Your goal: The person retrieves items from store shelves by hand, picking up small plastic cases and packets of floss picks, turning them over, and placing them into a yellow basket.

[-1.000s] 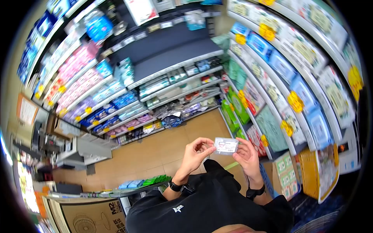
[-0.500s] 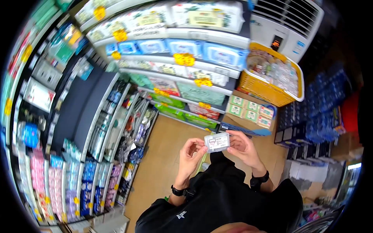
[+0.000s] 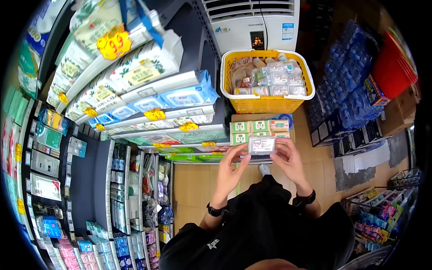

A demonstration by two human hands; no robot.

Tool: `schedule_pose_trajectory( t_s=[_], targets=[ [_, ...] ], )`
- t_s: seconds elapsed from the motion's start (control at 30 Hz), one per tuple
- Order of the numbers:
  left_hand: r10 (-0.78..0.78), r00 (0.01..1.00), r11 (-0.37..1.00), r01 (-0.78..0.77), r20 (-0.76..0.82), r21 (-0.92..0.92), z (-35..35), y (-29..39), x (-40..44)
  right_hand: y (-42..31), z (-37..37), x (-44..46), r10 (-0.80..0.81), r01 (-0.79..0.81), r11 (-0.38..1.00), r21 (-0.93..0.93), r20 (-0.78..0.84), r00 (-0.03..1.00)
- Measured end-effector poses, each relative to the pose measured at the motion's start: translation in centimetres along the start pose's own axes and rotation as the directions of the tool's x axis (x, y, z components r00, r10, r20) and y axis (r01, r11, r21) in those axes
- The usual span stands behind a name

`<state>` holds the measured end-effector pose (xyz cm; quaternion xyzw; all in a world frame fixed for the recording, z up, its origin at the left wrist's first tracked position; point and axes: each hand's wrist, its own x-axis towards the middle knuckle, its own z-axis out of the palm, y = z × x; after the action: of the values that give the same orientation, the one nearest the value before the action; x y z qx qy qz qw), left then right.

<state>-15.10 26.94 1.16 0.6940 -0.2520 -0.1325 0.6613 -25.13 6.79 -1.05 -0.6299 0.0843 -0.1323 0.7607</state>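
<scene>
Between my two hands is a small clear plastic box (image 3: 261,145) with a white printed label facing up. My left hand (image 3: 232,167) pinches its left end between thumb and fingers. At the other end, my right hand (image 3: 288,159) grips the right edge the same way. Just beyond the box sits a yellow basket (image 3: 265,104) with a white rim. Inside it are several similar clear labelled boxes (image 3: 280,79) and other small packages. Below the basket, a carton holds green and white soap-like boxes (image 3: 240,127), partly hidden behind the held box.
Shelves of wipes and tissue packs (image 3: 139,72) with yellow price tags rise at the left and front. A white air conditioner (image 3: 252,27) stands behind the basket. To the right are wrapped bottle packs (image 3: 348,67), red buckets (image 3: 394,65) and a wire rack (image 3: 382,207).
My view has turned to the right, so the basket and air conditioner now stand straight ahead. Both hands still hold the plastic box, now in front of the carton.
</scene>
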Motion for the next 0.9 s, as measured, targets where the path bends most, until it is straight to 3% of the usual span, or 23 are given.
schedule_pose_trajectory(
  t_s=[0.07, 0.17, 0.27, 0.5, 0.57, 0.63, 0.7, 0.83, 0.87, 0.9],
  targets=[
    [0.099, 0.995, 0.991, -0.099, 0.004, 0.087, 1.3, 0.1, 3.1, 0.5, -2.0, 2.5, -0.054, 0.053, 0.997, -0.06, -0.016, 0.998],
    [0.038, 0.999, 0.999, -0.038, -0.022, 0.002, 3.3, -0.7, 7.5, -0.2, -3.9, 6.6, -0.121, 0.114, 0.983, -0.142, -0.044, 0.992],
    [0.106, 0.994, 0.993, -0.104, -0.022, 0.054, 4.9, -1.0, 12.3, -0.5, -5.3, 10.7, -0.328, 0.27, 0.888, -0.373, -0.102, 0.939],
    [0.2, 0.958, 0.939, -0.127, -0.207, 0.319, 6.9, -4.0, 20.1, 1.4, -8.0, 19.2, -0.292, 0.256, 0.832, -0.493, 0.002, 0.956],
    [0.306, 0.916, 0.87, -0.157, -0.26, 0.468, 7.4, -5.4, 21.2, 1.7, -8.2, 20.3, -0.283, 0.257, 0.82, -0.512, 0.027, 0.959],
    [0.218, 0.934, 0.902, -0.083, -0.281, 0.424, 7.9, -5.9, 21.7, 0.9, -8.2, 21.0, -0.237, 0.212, 0.789, -0.577, 0.033, 0.971],
    [0.208, 0.936, 0.769, 0.023, -0.284, 0.639, 8.4, -6.2, 21.8, 0.4, -8.3, 21.5, -0.197, 0.181, 0.769, -0.613, 0.042, 0.979],
    [0.166, 0.945, 0.729, 0.075, -0.282, 0.681, 8.7, -8.1, 22.0, -0.6, -8.5, 21.8, -0.06, 0.093, 0.73, -0.677, 0.072, 0.996],
    [0.196, 0.938, 0.698, 0.071, -0.286, 0.712, 8.8, -8.4, 21.8, 0.0, -8.6, 21.8, -0.049, 0.089, 0.732, -0.676, 0.077, 0.996],
    [0.226, 0.929, 0.667, 0.071, -0.292, 0.741, 8.9, -8.5, 21.8, 0.7, -8.8, 21.8, -0.157, 0.199, 0.69, -0.696, 0.125, 0.98]
  ],
)
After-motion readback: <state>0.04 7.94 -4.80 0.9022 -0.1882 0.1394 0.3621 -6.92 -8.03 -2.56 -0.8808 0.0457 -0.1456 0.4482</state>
